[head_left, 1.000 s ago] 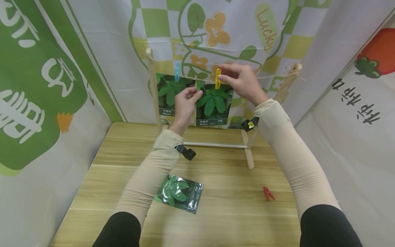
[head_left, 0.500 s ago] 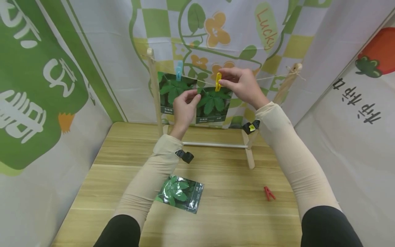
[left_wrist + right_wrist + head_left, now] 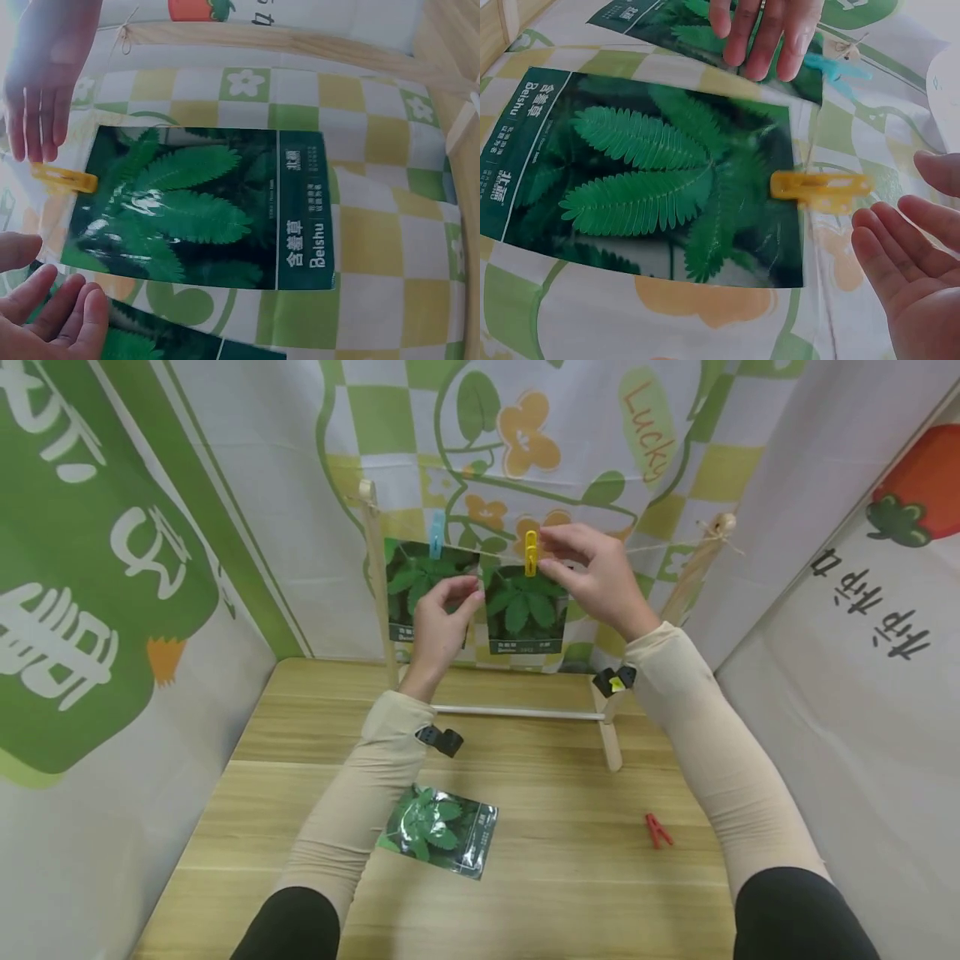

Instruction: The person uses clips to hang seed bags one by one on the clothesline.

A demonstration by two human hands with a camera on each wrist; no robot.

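A seed packet (image 3: 527,610) printed with green leaves hangs from a string, held by a yellow clothespin (image 3: 531,554) at its top edge. My right hand (image 3: 592,568) is beside that clothespin, its fingers relaxed and apart from it in the right wrist view. My left hand (image 3: 442,622) hovers at the packet's left side with loosely bent fingers, holding nothing. Behind it, a second seed packet (image 3: 411,578) hangs under a blue clothespin (image 3: 437,535), partly covered by the hand. On the table lies a third seed packet (image 3: 442,831), its left end hidden by my left sleeve.
A wooden frame with a right post (image 3: 686,568) and a left post (image 3: 378,585) carries the string, with a pale crossbar (image 3: 525,712) low between them. A red clothespin (image 3: 658,832) lies on the wooden table (image 3: 555,893) at the right. A patterned curtain (image 3: 480,435) stands behind.
My right hand has let go of the yellow clothespin and drawn slightly right. My left hand has released the packet's edge and moved left. The packet now hangs by the clothespin alone.
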